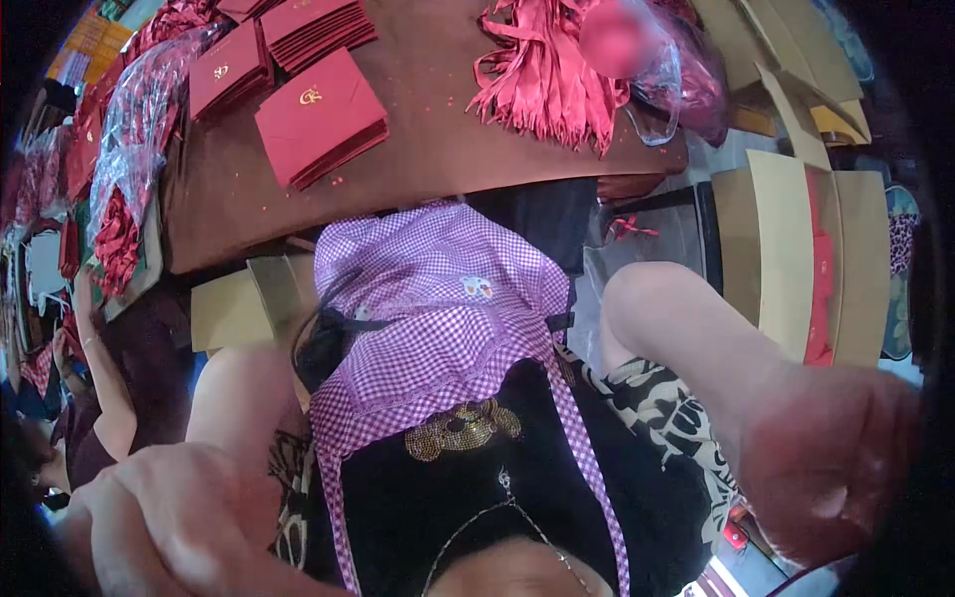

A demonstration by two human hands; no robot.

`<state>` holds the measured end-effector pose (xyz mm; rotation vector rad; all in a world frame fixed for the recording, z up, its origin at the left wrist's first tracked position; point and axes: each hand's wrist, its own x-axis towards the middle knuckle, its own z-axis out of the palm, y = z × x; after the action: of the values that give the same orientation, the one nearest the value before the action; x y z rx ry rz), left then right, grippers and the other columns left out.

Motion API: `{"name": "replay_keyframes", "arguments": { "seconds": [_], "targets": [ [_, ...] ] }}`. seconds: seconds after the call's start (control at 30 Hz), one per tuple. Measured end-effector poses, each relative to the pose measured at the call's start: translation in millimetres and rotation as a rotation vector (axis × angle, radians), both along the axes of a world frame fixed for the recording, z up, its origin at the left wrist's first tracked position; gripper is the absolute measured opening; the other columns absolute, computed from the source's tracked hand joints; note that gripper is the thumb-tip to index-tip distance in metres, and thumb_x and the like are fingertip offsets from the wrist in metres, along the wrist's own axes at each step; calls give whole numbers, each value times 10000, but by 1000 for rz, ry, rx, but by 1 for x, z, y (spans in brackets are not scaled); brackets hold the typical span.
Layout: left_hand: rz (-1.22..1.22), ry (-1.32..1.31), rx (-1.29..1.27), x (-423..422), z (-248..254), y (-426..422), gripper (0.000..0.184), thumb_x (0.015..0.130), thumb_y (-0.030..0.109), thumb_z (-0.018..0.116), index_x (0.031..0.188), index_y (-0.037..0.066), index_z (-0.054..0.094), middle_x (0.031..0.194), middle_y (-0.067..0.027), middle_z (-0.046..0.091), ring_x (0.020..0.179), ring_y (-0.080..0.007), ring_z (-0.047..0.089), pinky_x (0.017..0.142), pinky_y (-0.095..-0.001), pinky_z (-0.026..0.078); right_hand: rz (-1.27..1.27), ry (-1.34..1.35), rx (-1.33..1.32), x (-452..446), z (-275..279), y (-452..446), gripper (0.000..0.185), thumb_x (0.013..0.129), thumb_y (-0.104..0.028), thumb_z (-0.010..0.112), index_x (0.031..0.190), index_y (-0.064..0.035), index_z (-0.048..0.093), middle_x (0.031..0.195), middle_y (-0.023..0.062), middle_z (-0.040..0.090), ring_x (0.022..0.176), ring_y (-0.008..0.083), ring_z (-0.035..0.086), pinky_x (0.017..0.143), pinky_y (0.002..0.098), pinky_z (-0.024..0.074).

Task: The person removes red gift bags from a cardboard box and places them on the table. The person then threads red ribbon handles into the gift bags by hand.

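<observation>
Brown-covered table ahead, open cardboard boxes beside its right end

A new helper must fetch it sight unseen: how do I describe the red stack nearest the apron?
Look for the brown-covered table beyond the purple-checked apron. Toward its left side, several stacks of flat red pieces are grouped together. The wanted stack carries a gold emblem on its top face and, unlike its neighbours, lies nearest the apron.
</observation>
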<state>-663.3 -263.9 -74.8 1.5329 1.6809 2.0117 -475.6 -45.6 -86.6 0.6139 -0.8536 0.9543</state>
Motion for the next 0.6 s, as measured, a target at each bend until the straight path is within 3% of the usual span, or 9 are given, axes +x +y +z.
{"name": "replay_keyframes", "arguments": {
  "seconds": [0.37, 0.5, 0.6],
  "targets": [
    [36, 61, 46, -11, 3, -19, 333, 908, 312, 423, 1002, 5, 511, 1001, -186, 489, 996, -287, 432, 877, -403, 304, 114, -204, -120, -48, -23, -8, 86, 886, -165, 587, 858, -88, 562, 718, 40, 573, 617, 143, 580, 550, 234, 469],
    [85, 117, 61, -21, 4, 26, 365, 911, 323, 412, 1025, -8, 514, 1027, -200, 497, 1025, -297, 439, 904, -414, 305, 208, -279, -161, -40, -33, 26, 96, 891, -160, 578, 906, -71, 547, 743, 54, 577, 637, 154, 584, 566, 246, 477],
    [129, 137, 79, -45, 8, -9, 389, 913, 331, 404, 1043, -18, 517, 1046, -210, 503, 1048, -304, 444, 924, -422, 305, 283, -359, -181, -35, -35, 35, 115, 894, -157, 572, 941, -58, 535, 761, 65, 579, 652, 162, 587, 578, 256, 483]
  ]
}}
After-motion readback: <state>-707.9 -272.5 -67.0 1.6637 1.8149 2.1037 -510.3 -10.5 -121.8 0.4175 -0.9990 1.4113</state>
